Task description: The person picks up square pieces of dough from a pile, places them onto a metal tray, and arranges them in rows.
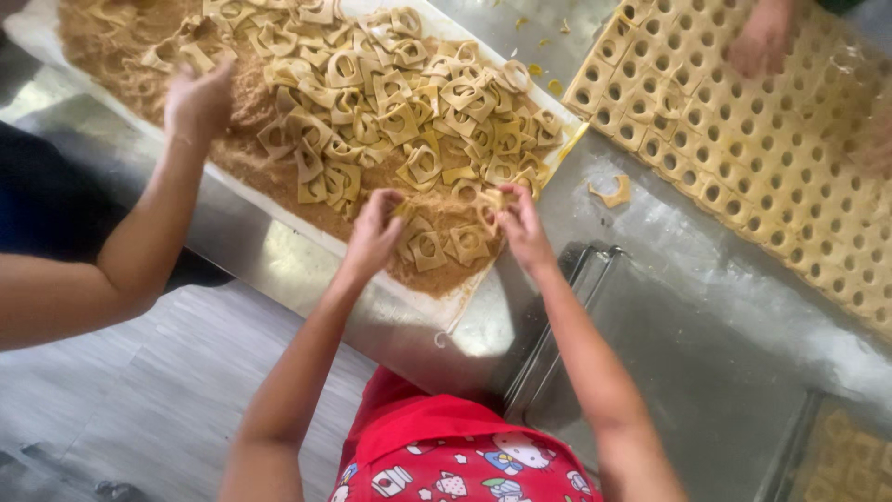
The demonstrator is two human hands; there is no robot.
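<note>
A long white tray (279,216) lies on a steel table, filled with brown crumbs (279,186) and many pale cut dough pieces with holes (409,121). My left hand (373,232) and my right hand (518,226) are both at the tray's near end, fingers pinched on dough pieces. The right hand holds a dough piece (490,202) just above the crumbs. What the left hand pinches is mostly hidden by its fingers.
Another person's hand (198,98) and forearm reach into the crumbs at the left. A second person's hand (762,39) rests on a rolled dough sheet punched with holes (771,158) at the right. A loose dough scrap (613,192) lies on the steel. Empty metal trays (688,372) sit near me.
</note>
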